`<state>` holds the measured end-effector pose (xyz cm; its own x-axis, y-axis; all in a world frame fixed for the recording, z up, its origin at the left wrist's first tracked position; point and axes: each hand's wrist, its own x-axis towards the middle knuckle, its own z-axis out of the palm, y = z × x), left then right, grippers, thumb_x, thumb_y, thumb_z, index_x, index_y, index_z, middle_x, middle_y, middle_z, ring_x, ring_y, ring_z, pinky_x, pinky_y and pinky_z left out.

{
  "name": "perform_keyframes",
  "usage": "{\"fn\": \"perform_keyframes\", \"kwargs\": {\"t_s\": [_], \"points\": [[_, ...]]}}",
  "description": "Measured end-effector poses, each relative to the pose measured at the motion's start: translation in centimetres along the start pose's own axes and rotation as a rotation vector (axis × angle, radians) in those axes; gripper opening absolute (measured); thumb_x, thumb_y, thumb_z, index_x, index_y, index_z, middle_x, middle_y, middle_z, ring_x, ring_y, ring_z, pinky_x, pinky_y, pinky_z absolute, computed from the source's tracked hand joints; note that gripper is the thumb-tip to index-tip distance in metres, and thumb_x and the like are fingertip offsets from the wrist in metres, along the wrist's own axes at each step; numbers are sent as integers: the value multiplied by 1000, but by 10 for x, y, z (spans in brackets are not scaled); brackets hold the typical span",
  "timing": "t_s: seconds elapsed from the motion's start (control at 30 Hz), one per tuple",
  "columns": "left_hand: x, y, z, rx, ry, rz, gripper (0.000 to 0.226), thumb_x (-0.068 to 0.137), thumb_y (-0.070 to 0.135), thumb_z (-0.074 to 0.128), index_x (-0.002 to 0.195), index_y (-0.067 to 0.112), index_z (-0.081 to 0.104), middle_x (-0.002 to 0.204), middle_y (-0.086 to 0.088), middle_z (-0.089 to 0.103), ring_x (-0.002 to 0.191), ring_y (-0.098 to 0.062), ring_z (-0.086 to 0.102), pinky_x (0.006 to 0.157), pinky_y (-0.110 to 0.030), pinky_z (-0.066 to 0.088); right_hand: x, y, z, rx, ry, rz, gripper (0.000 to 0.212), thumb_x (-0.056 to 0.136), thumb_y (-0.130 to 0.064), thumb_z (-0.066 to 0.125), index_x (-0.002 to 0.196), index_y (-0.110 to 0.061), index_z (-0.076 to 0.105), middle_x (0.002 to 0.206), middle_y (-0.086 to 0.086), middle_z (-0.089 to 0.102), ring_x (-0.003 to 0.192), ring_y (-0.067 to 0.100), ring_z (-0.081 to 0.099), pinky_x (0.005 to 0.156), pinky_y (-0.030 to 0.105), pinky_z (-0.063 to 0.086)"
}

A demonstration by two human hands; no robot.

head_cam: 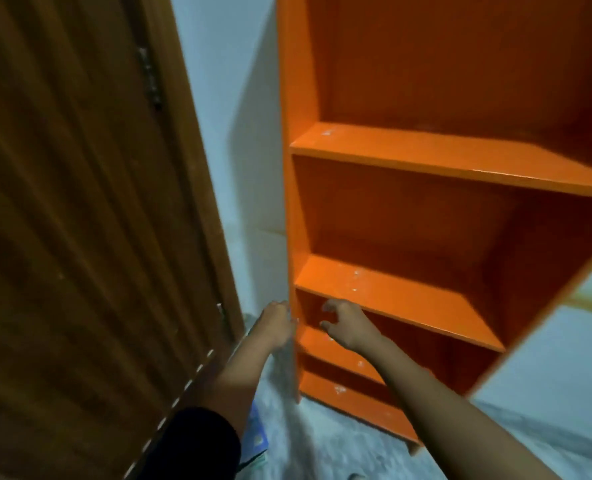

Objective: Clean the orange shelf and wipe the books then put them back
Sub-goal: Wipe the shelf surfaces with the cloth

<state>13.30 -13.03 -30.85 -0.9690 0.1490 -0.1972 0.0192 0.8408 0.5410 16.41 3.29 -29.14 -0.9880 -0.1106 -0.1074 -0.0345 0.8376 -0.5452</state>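
Observation:
The tall orange shelf (391, 157) fills the right of the head view, with several bare boards bearing small white specks. No books stand on it. My left hand (275, 325) is against the outer face of the shelf's left side panel, fingers curled at its front edge. My right hand (348, 325) hovers just under the third board, fingers spread and bent, with nothing in it. A blue, book-like thing (256, 434) lies on the floor beneath my left forearm, mostly hidden.
A brown wooden door (79, 220) stands close on the left. A pale wall (228, 109) runs between door and shelf. The floor (322, 445) below is pale grey.

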Motion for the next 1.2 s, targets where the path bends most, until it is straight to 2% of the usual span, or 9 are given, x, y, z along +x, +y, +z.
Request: {"fn": "perform_keyframes", "kwargs": {"t_s": [0.17,0.4,0.57,0.67,0.8,0.93,1.03,1.13,1.2], "points": [[-9,108,65,-6,-138,238,39,93,22,56,127,3,53,130,-16,54,120,-29,51,95,-28,38,-79,77,-56,20,129,249,39,91,-25,57,127,-10,51,133,11,50,113,27,54,95,38,45],[-45,271,180,47,-405,554,32,91,22,55,118,5,57,122,-16,56,111,-30,54,87,-30,41,-204,210,-121,70,364,582,38,89,-19,58,124,-7,55,125,13,56,117,25,50,94,28,37],[-59,384,258,87,-519,710,37,94,25,51,127,10,51,132,-11,47,121,-25,47,96,-29,37,-265,315,-172,118,474,775,40,88,-19,56,127,-10,52,130,10,54,122,21,47,98,27,36],[-49,459,295,57,-525,771,37,94,25,51,128,10,50,133,-9,47,120,-23,47,99,-29,37,-278,374,-218,111,520,833,41,88,-20,55,128,-10,52,129,9,55,121,20,49,98,27,36],[-25,577,308,-49,-416,851,36,93,23,51,127,13,52,131,-7,50,119,-20,48,98,-29,38,-271,433,-312,94,611,809,38,89,-18,56,125,-9,54,127,8,57,118,20,51,97,27,38],[-7,693,265,-307,-172,926,29,92,23,54,119,12,57,121,-5,55,110,-18,52,90,-23,38,-249,452,-436,50,783,629,36,87,-16,58,122,-9,58,123,7,60,112,19,54,92,22,37],[-4,762,203,-572,32,977,22,92,22,56,110,11,62,111,-1,59,102,-13,55,83,-16,36,-234,434,-528,47,988,429,30,87,-15,58,117,-11,60,116,4,63,108,15,56,90,21,40],[-8,808,136,-839,271,1077,12,90,16,59,98,10,65,96,2,61,88,-6,54,79,-12,40,-225,398,-604,93,1226,206,20,88,-14,59,107,-13,64,105,-1,65,100,11,60,85,21,44],[-10,828,95,-986,468,1150,7,89,12,60,93,9,66,91,3,60,81,1,54,76,-3,38,-221,371,-645,105,1368,63,15,88,-15,59,101,-14,65,100,-3,66,90,6,60,77,14,45]]}}
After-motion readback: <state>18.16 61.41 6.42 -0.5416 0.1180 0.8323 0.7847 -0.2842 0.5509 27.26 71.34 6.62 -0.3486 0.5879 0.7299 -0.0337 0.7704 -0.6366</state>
